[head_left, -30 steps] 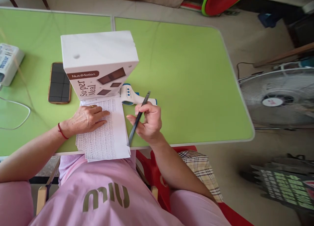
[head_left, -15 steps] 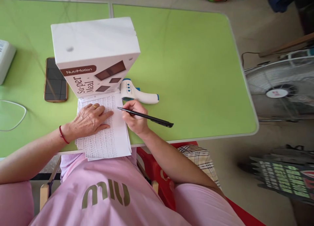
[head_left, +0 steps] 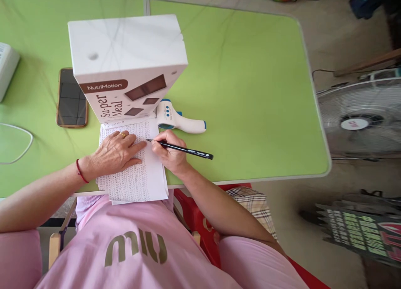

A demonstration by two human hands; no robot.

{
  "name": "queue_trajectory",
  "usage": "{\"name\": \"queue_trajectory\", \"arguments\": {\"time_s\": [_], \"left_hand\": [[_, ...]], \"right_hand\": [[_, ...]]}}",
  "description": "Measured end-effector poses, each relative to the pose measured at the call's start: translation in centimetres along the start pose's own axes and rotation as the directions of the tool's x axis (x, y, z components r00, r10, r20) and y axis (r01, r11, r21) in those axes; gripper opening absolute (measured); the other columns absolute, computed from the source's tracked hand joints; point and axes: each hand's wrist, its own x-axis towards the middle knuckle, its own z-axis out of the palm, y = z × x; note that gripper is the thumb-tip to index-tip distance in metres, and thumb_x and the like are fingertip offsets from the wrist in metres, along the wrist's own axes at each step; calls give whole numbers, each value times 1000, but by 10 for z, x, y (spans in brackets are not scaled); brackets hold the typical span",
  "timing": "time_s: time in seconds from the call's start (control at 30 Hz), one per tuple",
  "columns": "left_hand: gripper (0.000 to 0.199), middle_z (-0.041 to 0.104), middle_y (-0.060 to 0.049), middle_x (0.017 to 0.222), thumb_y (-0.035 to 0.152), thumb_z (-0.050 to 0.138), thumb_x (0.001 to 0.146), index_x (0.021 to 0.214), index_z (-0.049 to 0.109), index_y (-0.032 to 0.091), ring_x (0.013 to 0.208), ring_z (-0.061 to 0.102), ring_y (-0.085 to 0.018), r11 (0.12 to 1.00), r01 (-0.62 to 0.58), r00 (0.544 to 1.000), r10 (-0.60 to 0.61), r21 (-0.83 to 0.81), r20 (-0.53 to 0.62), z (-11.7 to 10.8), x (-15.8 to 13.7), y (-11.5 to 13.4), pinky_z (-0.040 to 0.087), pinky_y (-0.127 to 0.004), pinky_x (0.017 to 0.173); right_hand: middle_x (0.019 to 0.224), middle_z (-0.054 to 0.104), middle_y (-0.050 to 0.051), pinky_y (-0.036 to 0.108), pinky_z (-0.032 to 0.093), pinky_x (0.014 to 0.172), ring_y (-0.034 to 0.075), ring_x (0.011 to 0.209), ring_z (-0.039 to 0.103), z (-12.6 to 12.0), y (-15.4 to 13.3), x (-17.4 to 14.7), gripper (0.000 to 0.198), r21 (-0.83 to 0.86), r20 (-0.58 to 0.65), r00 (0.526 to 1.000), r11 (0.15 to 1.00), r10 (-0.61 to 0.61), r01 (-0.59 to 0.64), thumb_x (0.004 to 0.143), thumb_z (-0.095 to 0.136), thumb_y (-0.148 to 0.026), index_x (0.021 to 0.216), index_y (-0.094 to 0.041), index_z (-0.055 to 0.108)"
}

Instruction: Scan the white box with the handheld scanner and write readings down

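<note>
My right hand grips a black pen, its tip at the written lines on a stack of paper sheets. Rows of small handwriting cover the left and middle of the top sheet; its right strip is blank. Spread flat on the same paper lies my left hand, fingers apart, index fingertip close to the pen tip. A white NutriMotion box stands upright at the sheets' far edge. Right of its base, just beyond my right hand, rests a white and blue infrared thermometer.
A phone lies left of the box on the green table. Farther left are a white cable and part of a white device. Beyond the table's right edge stands a fan; a red chair is below the near edge.
The pen tip has come down onto the paper and slightly left, and the pen's angle is flatter. My left hand stays in place. The view has shifted a little.
</note>
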Motion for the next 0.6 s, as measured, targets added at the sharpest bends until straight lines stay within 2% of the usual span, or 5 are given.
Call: {"name": "queue_trajectory", "arguments": {"time_s": [0.17,0.6], "left_hand": [[39,61,-7,88,49,61,100,124,65,18,75,54,-25,1000,0,1000,0,-4,-22,2,-1,1,37,-35,67],[39,61,-9,89,48,58,102,125,62,16,78,55,-25,1000,3,1000,-3,-27,29,-1,0,1,38,-34,70]], "right_hand": [[59,55,-6,27,43,54,12,52,50,1,-1,0,15,-8,-12,1000,1000,-23,23,89,59,-23,75,-25,53],[58,54,-6,27,43,54,12,52,49,1,0,0,15,6,1,1000,1000,-12,12,87,59,-24,75,-25,52]]}}
